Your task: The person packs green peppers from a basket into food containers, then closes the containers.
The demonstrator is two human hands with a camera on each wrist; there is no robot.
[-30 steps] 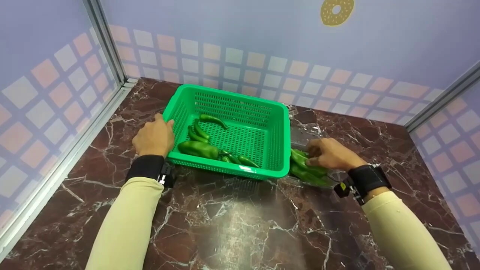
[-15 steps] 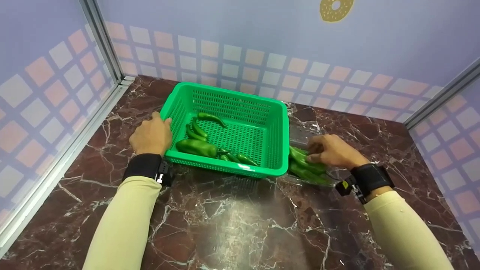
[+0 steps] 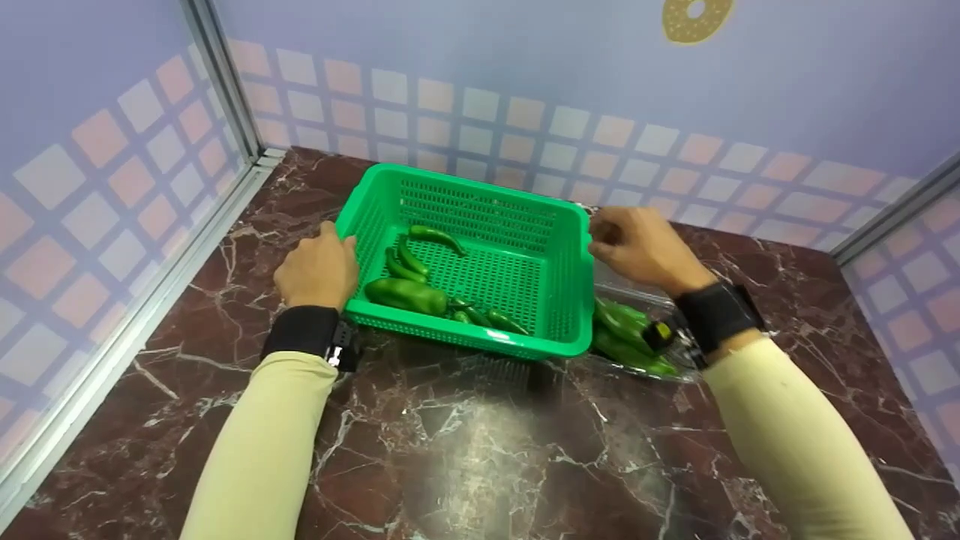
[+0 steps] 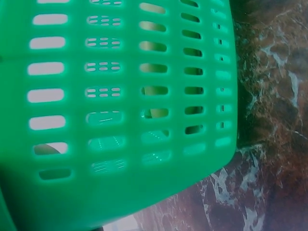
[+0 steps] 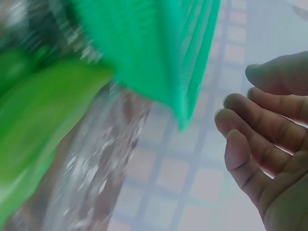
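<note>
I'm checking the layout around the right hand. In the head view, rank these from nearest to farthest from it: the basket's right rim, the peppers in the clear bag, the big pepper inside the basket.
From the right hand:
1. Basket's right rim, just to its left.
2. Peppers in the clear bag, below it on the table, outside the basket.
3. Big pepper, inside the basket near the left hand.

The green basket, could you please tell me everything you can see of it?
The green basket is a rectangular bright green tub, plastic by its look, with slotted walls, a perforated floor and a rolled rim. It sits upright on the dark red marble counter near the back wall. Several green peppers lie in its near left part. The left hand rests against its left rim; the right hand hovers by its right far corner, fingers loosely curled, holding nothing.
</note>
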